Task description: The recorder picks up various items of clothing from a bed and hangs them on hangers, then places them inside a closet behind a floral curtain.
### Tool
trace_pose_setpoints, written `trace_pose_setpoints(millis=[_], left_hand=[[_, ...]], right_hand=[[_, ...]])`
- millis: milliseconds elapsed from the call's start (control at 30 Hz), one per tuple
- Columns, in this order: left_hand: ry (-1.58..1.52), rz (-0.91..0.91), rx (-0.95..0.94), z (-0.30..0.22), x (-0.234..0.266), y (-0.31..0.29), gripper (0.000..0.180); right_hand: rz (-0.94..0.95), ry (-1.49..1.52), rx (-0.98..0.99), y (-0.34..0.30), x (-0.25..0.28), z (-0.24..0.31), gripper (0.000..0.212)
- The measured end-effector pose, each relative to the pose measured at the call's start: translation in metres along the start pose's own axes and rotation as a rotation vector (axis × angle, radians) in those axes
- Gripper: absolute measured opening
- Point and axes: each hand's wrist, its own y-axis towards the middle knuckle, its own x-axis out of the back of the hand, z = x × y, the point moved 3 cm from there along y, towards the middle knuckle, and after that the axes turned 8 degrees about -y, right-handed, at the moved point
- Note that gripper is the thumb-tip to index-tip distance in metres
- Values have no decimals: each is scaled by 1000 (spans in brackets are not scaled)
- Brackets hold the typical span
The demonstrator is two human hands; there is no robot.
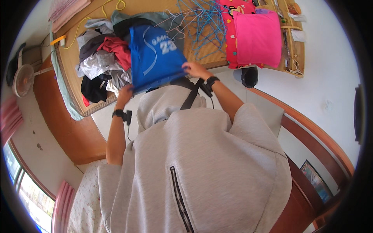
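A blue sports shirt (155, 58) with white printing and a pale curved stripe is spread at the near edge of the bed mat (74, 70). My left hand (125, 95) is closed on its near left corner. At the near right corner, my right hand (195, 70) pinches the hem, the fingers partly hidden by the cloth. Between the two hands the hem runs slantwise, slightly blurred. Left of the shirt lies a heap of crumpled clothes (99, 62) in grey, red, white and black. A grey-green garment (153, 17) lies beyond the shirt.
Blue and white wire hangers (204, 29) lie tangled to the right of the shirt. Beyond them sits a folded pink cloth (258, 39) on a red patterned one. A dark bin (248, 77) stands below the bed's edge, and a fan (24, 80) is at the far left.
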Motion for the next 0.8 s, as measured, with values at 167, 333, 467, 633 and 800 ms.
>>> trace_pose_setpoints(millis=[167,333,467,633,800], left_hand=[[-386,407,352,67,-87,-19,38],[-313,171,435,16,-61,-61,32],[-386,102,571,-25,-46,-75,31],[-475,45,590,-70,-62,-60,30],[-432,47,588,-90,-71,-91,29]], right_hand=[[133,386,-587,-106,-84,-143,37],[158,560,-841,-134,-83,-185,33],[150,526,-792,-107,-67,-228,29],[-76,343,-625,-28,-42,-307,27],[-32,309,-545,63,7,-294,33]])
